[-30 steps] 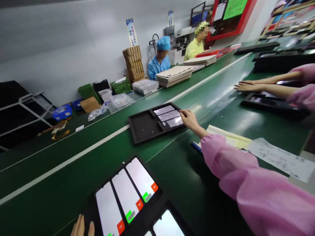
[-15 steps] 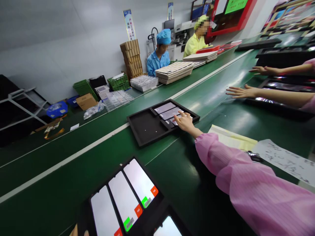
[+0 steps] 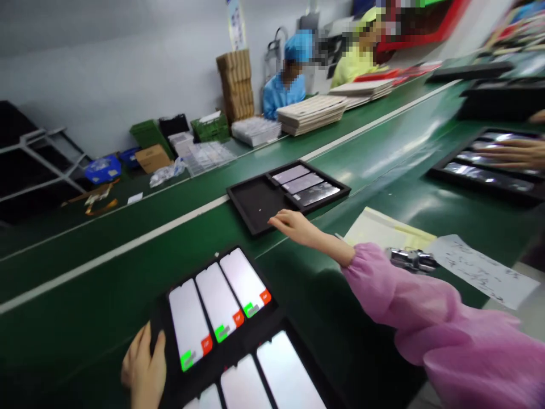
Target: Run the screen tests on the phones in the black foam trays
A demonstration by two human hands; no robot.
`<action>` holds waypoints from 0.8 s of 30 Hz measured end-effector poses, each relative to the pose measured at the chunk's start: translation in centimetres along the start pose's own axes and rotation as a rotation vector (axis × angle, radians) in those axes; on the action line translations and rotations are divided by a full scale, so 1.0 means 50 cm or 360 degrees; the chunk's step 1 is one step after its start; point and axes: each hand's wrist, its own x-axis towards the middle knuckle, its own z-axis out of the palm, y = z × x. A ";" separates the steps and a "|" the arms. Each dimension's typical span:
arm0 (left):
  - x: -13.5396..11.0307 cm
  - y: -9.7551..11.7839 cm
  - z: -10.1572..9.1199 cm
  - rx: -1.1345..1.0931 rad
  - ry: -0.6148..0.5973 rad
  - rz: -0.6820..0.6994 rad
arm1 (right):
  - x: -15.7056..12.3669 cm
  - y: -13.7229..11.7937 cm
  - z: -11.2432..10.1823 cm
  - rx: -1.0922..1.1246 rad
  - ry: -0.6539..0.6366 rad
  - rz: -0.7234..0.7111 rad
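In the head view, my left hand (image 3: 145, 363) grips the left edge of a near black tray (image 3: 268, 316), its thumb and fingers on the rim. In this tray lie phones (image 3: 218, 301) with lit white screens, three in the far row with red and green corner labels. The nearer row is cut off by the frame. My right hand (image 3: 293, 224) holds nothing, fingers stretched out, just above the front edge of a second black tray (image 3: 251, 201). Three phones (image 3: 302, 182) lie in that tray's right half; the nearest has a dark, shiny screen.
At right, another person's hand (image 3: 515, 153) is over a third black tray (image 3: 451, 176) of phones. Yellow-edged paper (image 3: 378, 227), a shiny metal object (image 3: 411, 259) and a handwritten sheet (image 3: 481, 270) lie beside my right sleeve. Beyond the belt, two people sit behind stacked trays (image 3: 313, 111).
My right hand has drawn back leftward from the phones in the far tray. My left hand has come further into view on the near tray. The other person's hands have moved right.
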 end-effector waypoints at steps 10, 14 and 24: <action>-0.038 0.093 -0.092 -0.0121 -0.0056 0.0379 | -0.054 -0.256 0.153 -0.0137 -0.0359 -0.0330; -0.144 0.109 -0.163 -0.0117 -0.0397 0.0831 | -0.205 -0.288 0.103 -0.0107 -0.0590 -0.0560; -0.239 0.138 -0.117 0.0218 -0.0322 0.1240 | -0.359 -0.297 0.136 -0.0311 -0.0432 -0.0336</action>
